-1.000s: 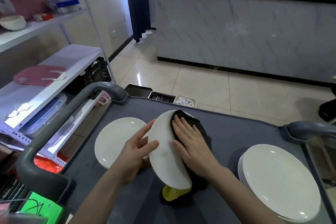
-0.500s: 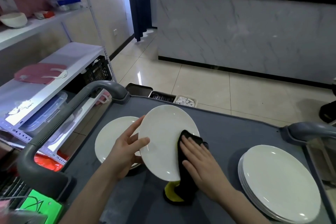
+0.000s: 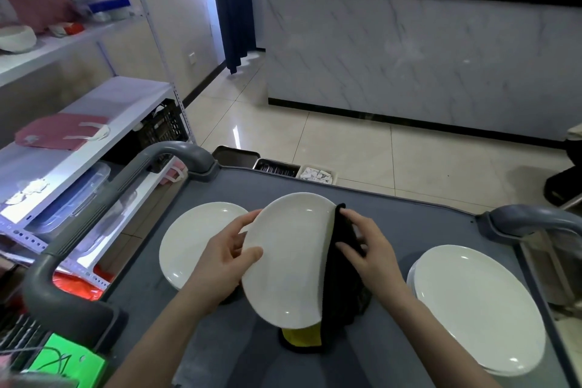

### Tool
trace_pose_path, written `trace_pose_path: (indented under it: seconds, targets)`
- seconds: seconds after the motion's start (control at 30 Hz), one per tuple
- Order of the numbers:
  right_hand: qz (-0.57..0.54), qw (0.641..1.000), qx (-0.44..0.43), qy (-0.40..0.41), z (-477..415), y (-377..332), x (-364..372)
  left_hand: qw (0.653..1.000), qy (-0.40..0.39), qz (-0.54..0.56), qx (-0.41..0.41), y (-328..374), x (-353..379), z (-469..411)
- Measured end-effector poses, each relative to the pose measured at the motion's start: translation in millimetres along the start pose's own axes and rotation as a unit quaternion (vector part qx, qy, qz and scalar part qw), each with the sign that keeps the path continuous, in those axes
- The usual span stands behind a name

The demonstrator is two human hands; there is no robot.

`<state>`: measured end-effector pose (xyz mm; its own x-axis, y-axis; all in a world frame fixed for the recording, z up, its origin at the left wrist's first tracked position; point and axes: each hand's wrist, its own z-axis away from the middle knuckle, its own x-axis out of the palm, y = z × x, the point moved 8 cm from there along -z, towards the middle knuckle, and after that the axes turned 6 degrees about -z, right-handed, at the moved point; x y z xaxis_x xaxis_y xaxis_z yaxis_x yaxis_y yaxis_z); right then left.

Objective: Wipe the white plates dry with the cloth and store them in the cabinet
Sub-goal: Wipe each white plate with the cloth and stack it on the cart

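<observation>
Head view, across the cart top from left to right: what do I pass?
Lone plate lying flat → left hand → held plate → dark cloth → right hand → stack of plates.

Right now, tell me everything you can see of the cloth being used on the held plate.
The cloth is mostly black, soft and bunched, with a yellow patch showing at its lower end. It hangs along the right edge of the tilted white plate, partly hidden behind it, and its bottom rests on the grey cart top. The right hand presses it against the plate's rim, fingers spread over the fabric. The left hand grips the plate only, not the cloth.
</observation>
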<state>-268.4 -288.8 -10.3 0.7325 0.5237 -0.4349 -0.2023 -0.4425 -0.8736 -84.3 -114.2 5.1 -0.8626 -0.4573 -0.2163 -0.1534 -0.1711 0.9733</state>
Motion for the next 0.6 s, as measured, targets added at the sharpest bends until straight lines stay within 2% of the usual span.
trace_pose_path:
  seconds: [0.07,0.2,0.3,0.4,0.47,0.6]
  targets:
    - [-0.044,0.998,0.029,0.016,-2.0,1.7,-4.7,0.999,0.013,-0.045,0.027,4.7,0.5,1.0]
    - [-0.053,0.998,0.016,0.015,-7.6,-11.1,-9.2,0.986,0.044,-0.147,0.067,11.4,1.4,0.6]
    - [-0.012,1.0,-0.024,-0.01,-12.6,-31.9,-5.2,0.968,0.02,-0.223,0.114,21.7,13.4,-0.8]
    - [0.06,0.99,-0.098,-0.081,-11.2,-56.0,14.2,0.939,-0.014,-0.308,0.152,27.4,33.1,-1.7]
    - [0.08,0.984,-0.112,-0.11,-7.8,-59.5,22.5,0.924,-0.006,-0.343,0.166,29.0,36.4,-0.3]
    - [0.064,0.991,-0.085,-0.077,-2.6,-44.2,8.9,0.907,0.04,-0.368,0.2,37.3,30.0,6.3]
